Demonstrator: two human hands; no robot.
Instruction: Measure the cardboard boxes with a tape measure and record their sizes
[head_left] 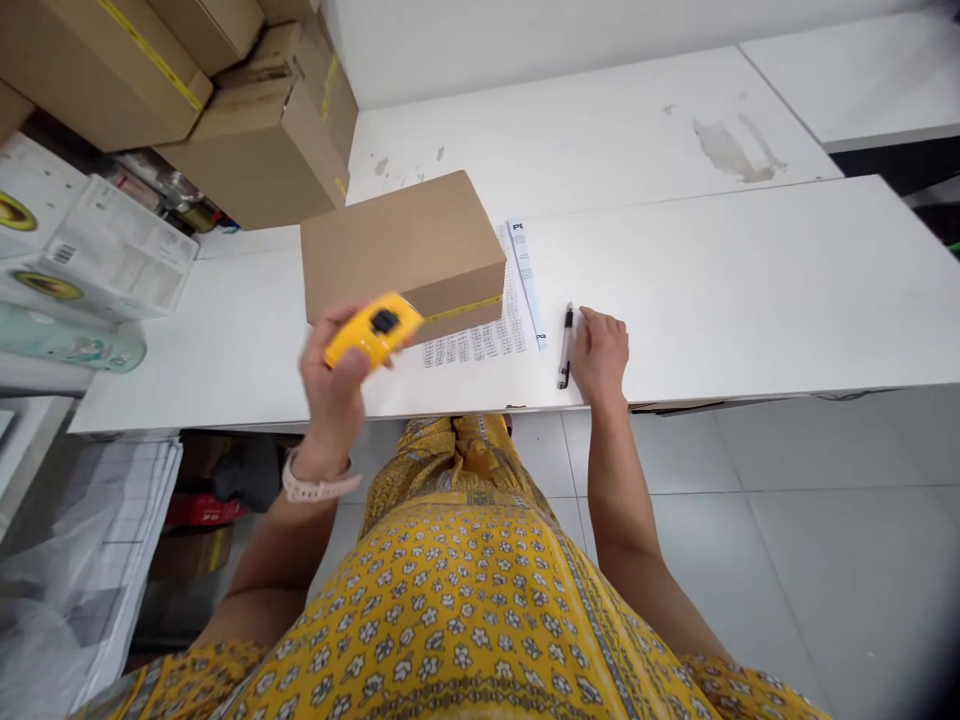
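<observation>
My left hand (334, 370), with a pale band on its wrist, is closed around a yellow handheld tool with a black part on top (373, 331). I hold it up in front of the cardboard box (405, 240), slightly blurred. The box lies closed on the white table, with a yellow strip along its near side. Resting on the table, my right hand (602, 355) has its fingers curled in, and I see nothing in them. Close to its left side lies a black and clear pen (566, 345).
A printed sheet (476, 345) lies partly under the box, beside a pale blue printed strip (528, 285). Stacked cardboard cartons (259, 140) and white avocado-printed boxes (97, 245) stand at the left, near a green package (71, 338). The white table (750, 290) extends right.
</observation>
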